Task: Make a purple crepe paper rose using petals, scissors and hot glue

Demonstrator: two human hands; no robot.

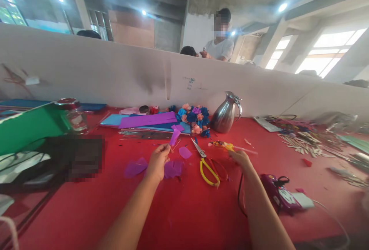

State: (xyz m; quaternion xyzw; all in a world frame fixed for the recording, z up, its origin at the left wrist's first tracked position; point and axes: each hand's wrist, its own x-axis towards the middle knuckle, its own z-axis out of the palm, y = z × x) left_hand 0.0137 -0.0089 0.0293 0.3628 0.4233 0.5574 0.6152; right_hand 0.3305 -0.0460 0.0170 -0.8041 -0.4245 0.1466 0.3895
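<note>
My left hand point(158, 162) is closed in a pinch on a purple paper piece point(174, 136), which stands up from the fingertips; a thin stick shows beside it. My right hand point(240, 158) is closed around the near side of a yellow glue gun point(229, 147), its nozzle pointing left and a clear glue stick out the back. Between the hands lie open scissors point(210, 171) with yellow and red handles. A loose purple petal point(185, 152) lies left of the blades, and more purple petals point(173, 169) lie under and beside my left hand.
Behind are stacked paper sheets point(148, 120), paper flowers point(193, 117) and a steel jug point(226, 113). To the right lie a purple pouch-like item point(281, 194) and wooden sticks point(300, 144). A glass jar point(75, 117) stands left; a person point(220, 46) is beyond the partition point(129, 73).
</note>
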